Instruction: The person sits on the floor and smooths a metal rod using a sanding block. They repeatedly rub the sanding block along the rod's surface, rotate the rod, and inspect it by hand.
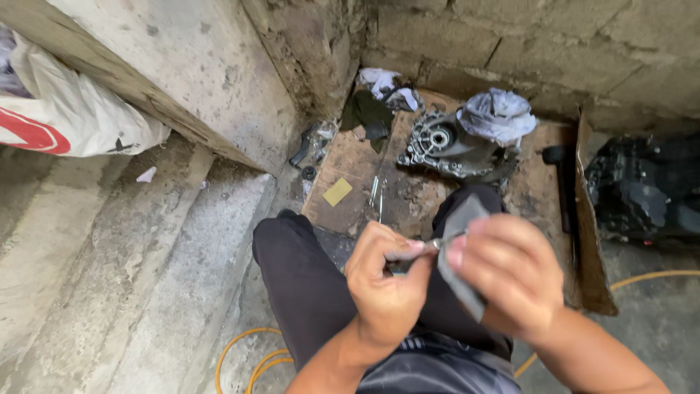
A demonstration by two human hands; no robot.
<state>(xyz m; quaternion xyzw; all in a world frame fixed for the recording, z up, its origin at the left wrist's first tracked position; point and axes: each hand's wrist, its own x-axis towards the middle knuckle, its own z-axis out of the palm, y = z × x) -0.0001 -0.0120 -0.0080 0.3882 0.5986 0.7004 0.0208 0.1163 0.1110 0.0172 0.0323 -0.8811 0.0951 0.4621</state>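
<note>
A stained sheet of cardboard (350, 164) covers the concrete floor (656, 321) by the wall. On the cardboard lie a metal engine casing (446, 149), a yellow card (337, 192) and dark rags (368, 114). A yellow hose (240, 350) runs over the floor.

Worn flat cardboard sheet (364, 164), brown, blotched with dark oily stains; at its far edge, dull grey cast-metal housing (446, 149), topped by a pale grey-white crumpled rag (498, 115). Dark green cloth (368, 114) and white rag (379, 79) at the far left corner. Small tan paper square (337, 192) near the left edge. Grey folded abrasive sheet (461, 255); slim silver metal part (435, 244). Black trousers (306, 281). Yellow-orange hose (244, 357). White sack with red marking (73, 117). Grey concrete steps (124, 270).
</note>
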